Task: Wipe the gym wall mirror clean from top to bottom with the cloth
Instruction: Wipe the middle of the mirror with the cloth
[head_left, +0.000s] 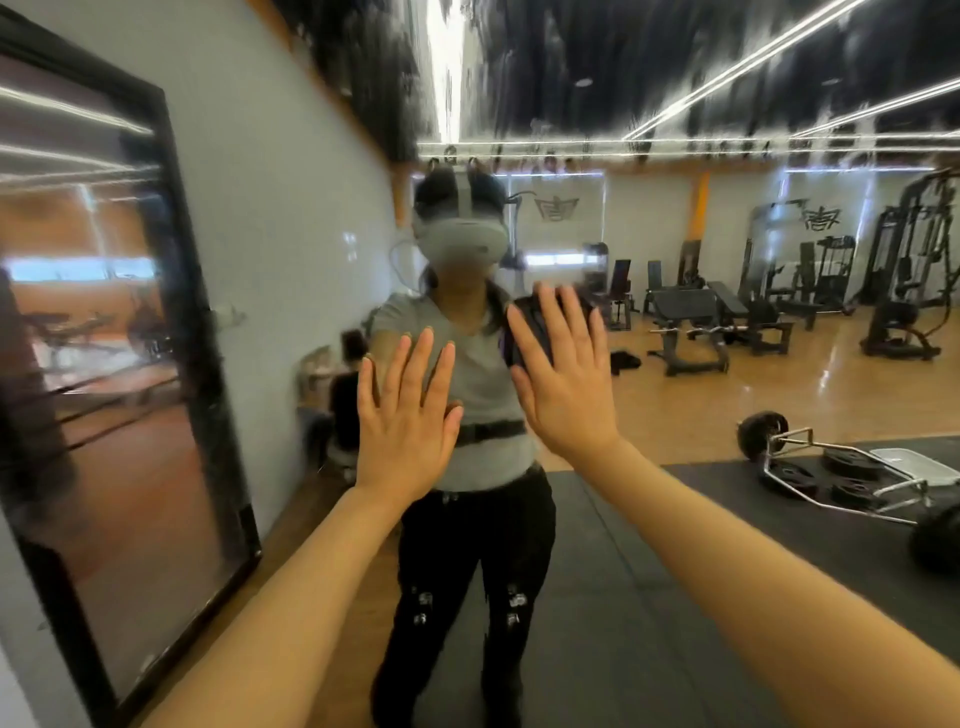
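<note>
I have the dark cloth (540, 332) pinned flat to the wall mirror (675, 415) at chest height under my right hand (563, 387), fingers straight and spread — left hand (405, 421) likewise splayed, bare — cloth looks soft, light, likely to bunch, so palm pressure beats pinching.

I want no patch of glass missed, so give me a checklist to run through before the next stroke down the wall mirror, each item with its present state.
1. Cloth flat against the wall mirror: ok, the right hand presses it there with straight fingers.
2. Cloth fully under the palm: not ok, it sits only under the fingers.
3. Left hand off the cloth: ok, it is open and bare beside the right hand.
4. Left palm off the glass, to avoid prints: cannot tell.
5. Glass above already wiped: cannot tell, the view is blurred.
6. Start height near the top: not ok, the cloth is at chest height of the reflection.
</note>
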